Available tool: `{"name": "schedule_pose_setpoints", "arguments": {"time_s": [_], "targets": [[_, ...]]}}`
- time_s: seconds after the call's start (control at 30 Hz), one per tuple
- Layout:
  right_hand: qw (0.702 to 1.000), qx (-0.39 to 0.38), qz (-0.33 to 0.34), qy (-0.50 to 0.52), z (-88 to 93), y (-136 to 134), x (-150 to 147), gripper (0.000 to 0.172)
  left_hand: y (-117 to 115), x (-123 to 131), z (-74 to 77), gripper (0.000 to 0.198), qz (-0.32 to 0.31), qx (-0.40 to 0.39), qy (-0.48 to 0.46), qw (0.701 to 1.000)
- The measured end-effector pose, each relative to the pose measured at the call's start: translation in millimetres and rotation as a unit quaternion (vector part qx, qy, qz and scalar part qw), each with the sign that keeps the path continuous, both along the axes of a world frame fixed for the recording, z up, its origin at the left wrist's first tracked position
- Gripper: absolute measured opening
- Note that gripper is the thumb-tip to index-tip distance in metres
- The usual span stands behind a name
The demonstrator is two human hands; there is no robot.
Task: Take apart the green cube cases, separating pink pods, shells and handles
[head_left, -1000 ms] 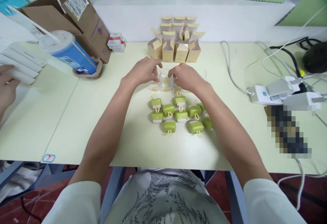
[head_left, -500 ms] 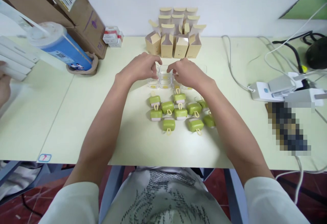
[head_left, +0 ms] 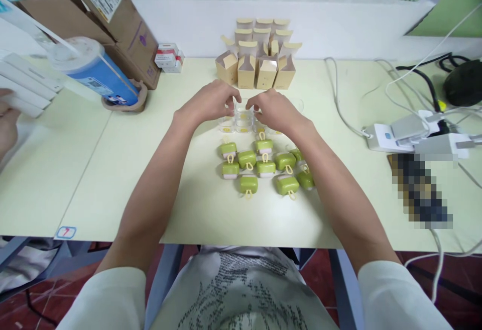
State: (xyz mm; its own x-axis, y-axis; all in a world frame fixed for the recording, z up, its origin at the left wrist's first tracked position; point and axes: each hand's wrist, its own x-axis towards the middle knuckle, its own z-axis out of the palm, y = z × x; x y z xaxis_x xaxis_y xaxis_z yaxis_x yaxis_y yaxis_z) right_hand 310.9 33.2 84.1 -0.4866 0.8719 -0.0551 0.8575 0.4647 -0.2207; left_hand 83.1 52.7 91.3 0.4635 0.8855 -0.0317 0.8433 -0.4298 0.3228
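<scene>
Clear plastic containers with yellow marks stand in a cluster at the middle of the table. My left hand grips the left side of a clear container, its thumb and fingers curled. On the opposite side my right hand pinches the container's edge with bent fingers. Both hands partly hide the cluster, so the exact contact is hard to see. Nearer to me lie several small green cases with pale bases and cream loops. My right forearm partly covers the rightmost ones.
Open small cardboard boxes stand in rows against the wall. At left are a blue cup in a holder, a large carton and another person's hand. Power strips, cables and a pixelated object lie right.
The view has shifted slightly. Both hands stay at the clear containers with almost the same pose, and the green cases have not visibly moved.
</scene>
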Motion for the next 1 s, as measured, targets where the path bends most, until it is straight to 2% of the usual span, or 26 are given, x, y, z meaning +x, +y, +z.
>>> {"name": "schedule_pose_setpoints", "arguments": {"time_s": [0.33,0.53,0.63,0.77,1.0], "targets": [[1.000,0.024,0.005,-0.019,-0.6,-1.8,-2.5,0.064,3.9,-0.5,-4.3,0.027,0.012,0.002,0.007,1.000],[0.999,0.031,-0.029,0.029,1.3,-2.8,-3.3,0.054,-6.2,-0.5,10.8,0.029,0.026,-0.025,-0.001,0.999],[0.995,0.048,-0.077,0.032,0.9,-7.0,-12.2,0.046,-15.4,10.0,14.1,0.031,0.077,0.000,0.005,0.997],[0.992,0.041,-0.122,0.002,-0.6,-14.3,-27.6,0.041,-25.0,31.7,8.0,0.037,0.119,-0.008,0.046,0.992],[0.995,0.021,-0.096,0.012,-4.2,-13.8,-34.8,0.046,-26.4,44.9,0.8,0.021,0.152,-0.037,-0.010,0.988]]}}
